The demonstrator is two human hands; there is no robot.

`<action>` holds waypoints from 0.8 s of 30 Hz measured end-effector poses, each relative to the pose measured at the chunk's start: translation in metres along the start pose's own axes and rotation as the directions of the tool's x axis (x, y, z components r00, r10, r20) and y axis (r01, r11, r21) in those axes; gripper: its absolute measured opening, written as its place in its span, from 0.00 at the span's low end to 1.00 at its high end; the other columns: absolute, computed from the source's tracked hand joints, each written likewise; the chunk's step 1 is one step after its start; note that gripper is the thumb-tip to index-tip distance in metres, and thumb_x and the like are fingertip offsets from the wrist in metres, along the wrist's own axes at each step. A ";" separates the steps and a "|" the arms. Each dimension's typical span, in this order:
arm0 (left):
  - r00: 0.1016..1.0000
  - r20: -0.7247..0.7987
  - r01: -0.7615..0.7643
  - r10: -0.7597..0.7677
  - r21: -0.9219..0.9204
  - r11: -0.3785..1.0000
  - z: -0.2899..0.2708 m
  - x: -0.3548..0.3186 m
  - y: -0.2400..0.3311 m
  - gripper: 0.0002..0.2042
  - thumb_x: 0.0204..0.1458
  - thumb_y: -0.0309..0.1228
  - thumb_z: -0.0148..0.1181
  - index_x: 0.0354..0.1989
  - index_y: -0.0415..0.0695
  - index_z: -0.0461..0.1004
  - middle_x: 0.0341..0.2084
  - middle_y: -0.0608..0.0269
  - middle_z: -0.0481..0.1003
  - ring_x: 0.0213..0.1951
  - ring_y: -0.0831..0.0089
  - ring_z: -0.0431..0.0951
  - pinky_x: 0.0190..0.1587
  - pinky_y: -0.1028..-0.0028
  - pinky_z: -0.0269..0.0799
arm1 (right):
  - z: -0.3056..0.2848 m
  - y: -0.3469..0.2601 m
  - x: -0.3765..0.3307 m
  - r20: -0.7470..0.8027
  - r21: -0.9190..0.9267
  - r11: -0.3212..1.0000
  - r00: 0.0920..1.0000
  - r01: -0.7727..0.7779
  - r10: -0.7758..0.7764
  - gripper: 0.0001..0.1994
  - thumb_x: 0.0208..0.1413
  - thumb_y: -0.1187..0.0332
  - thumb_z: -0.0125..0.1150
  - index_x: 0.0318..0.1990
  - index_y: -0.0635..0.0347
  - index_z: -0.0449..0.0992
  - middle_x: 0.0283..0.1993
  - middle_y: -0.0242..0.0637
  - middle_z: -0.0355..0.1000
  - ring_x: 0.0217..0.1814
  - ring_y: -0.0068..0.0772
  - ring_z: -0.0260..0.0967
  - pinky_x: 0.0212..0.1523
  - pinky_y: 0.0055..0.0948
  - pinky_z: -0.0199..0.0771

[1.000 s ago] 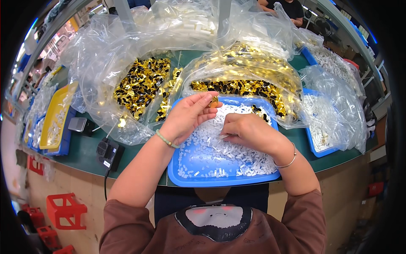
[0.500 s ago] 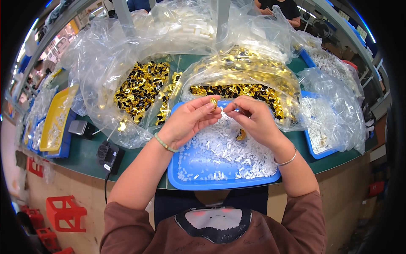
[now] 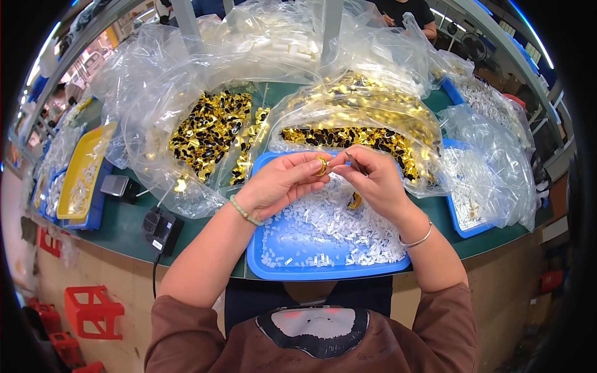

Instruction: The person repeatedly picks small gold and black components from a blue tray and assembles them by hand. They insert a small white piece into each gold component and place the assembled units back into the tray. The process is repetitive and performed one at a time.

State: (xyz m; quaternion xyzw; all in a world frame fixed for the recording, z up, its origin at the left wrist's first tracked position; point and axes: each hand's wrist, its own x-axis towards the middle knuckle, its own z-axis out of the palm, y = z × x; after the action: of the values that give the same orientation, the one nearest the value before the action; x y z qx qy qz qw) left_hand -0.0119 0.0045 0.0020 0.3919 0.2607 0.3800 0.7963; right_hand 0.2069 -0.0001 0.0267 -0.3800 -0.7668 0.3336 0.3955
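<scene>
Between thumb and fingers, my left hand [image 3: 287,180] pinches a small shiny gold curved piece [image 3: 321,166]. The fingertips of my right hand [image 3: 368,177] are pinched close beside that piece; what they hold, if anything, is too small to make out. Another gold piece [image 3: 355,201] shows under my right palm, and I cannot tell whether the hand holds it. Both hands are above a blue tray [image 3: 273,271] of small white plastic parts [image 3: 373,239].
Clear bags hold gold-and-black pieces [image 3: 208,133] on the left and more gold pieces [image 3: 360,135] behind the tray. A yellow tray [image 3: 81,186] and a small black device [image 3: 160,231] stand left. Another blue tray [image 3: 463,230] is at right. A red stool [image 3: 93,311] stands on the floor.
My right fingertips have come in against the gold piece in my left hand. The left hand has shifted slightly to the right and down.
</scene>
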 end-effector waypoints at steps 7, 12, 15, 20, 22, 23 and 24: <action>1.000 0.006 -0.019 0.019 -0.024 1.000 -0.002 0.002 0.000 0.15 0.62 0.27 0.54 0.56 0.37 0.69 0.48 0.59 0.75 0.52 0.73 0.77 0.55 0.76 0.76 | -0.002 -0.001 0.001 -0.051 -0.031 0.999 0.998 0.040 -0.041 0.06 0.54 0.76 0.65 0.39 0.62 0.80 0.33 0.28 0.73 0.28 0.14 0.62 0.29 0.17 0.61; 0.999 -0.011 -0.045 0.045 0.009 0.999 0.000 0.000 -0.001 0.14 0.62 0.28 0.55 0.55 0.37 0.70 0.46 0.61 0.75 0.50 0.75 0.77 0.55 0.76 0.76 | 0.004 -0.003 0.000 -0.115 0.105 0.994 0.993 -0.018 0.030 0.06 0.52 0.76 0.67 0.38 0.62 0.81 0.31 0.22 0.73 0.25 0.09 0.57 0.25 0.14 0.56; 0.999 0.000 -0.037 0.037 0.044 0.998 -0.001 0.002 -0.003 0.14 0.62 0.28 0.56 0.54 0.37 0.70 0.45 0.62 0.75 0.48 0.77 0.77 0.54 0.77 0.76 | 0.007 0.000 -0.002 -0.178 0.133 0.991 0.983 -0.014 0.038 0.06 0.51 0.76 0.68 0.38 0.61 0.81 0.30 0.20 0.74 0.24 0.08 0.55 0.24 0.14 0.55; 0.999 0.003 -0.037 0.037 0.027 0.999 0.002 0.000 -0.002 0.14 0.62 0.29 0.56 0.54 0.37 0.70 0.45 0.62 0.75 0.47 0.78 0.77 0.54 0.77 0.76 | 0.002 -0.003 -0.002 -0.129 0.112 0.993 0.991 -0.020 0.034 0.05 0.50 0.78 0.69 0.35 0.59 0.82 0.33 0.23 0.77 0.27 0.08 0.60 0.27 0.14 0.59; 0.999 0.003 -0.040 0.040 0.036 0.999 0.001 0.001 -0.002 0.14 0.62 0.29 0.56 0.53 0.37 0.70 0.45 0.62 0.75 0.47 0.77 0.78 0.54 0.78 0.76 | 0.003 -0.001 -0.002 -0.146 0.096 0.995 0.989 0.022 -0.008 0.05 0.50 0.78 0.69 0.35 0.59 0.82 0.32 0.23 0.77 0.25 0.08 0.58 0.26 0.15 0.57; 0.999 0.006 -0.041 0.041 0.040 0.998 0.001 0.001 -0.002 0.14 0.62 0.29 0.56 0.53 0.37 0.70 0.45 0.62 0.76 0.47 0.77 0.78 0.54 0.78 0.76 | 0.003 0.000 -0.003 -0.173 0.091 0.994 0.984 0.053 -0.036 0.06 0.50 0.77 0.69 0.36 0.59 0.82 0.32 0.23 0.77 0.24 0.09 0.57 0.24 0.15 0.56; 0.999 0.010 -0.035 0.034 0.047 0.998 0.002 0.001 -0.002 0.14 0.62 0.29 0.56 0.53 0.37 0.70 0.45 0.62 0.76 0.48 0.76 0.78 0.53 0.78 0.76 | 0.003 0.000 -0.003 -0.199 0.086 0.993 0.978 0.084 -0.065 0.06 0.50 0.77 0.68 0.36 0.59 0.83 0.31 0.23 0.76 0.23 0.09 0.55 0.23 0.15 0.55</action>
State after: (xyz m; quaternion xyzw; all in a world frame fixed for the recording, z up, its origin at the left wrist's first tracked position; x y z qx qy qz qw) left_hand -0.0087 0.0038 0.0015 0.4170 0.2590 0.3855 0.7813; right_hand 0.2053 -0.0035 0.0237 -0.3630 -0.7214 0.3151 0.4985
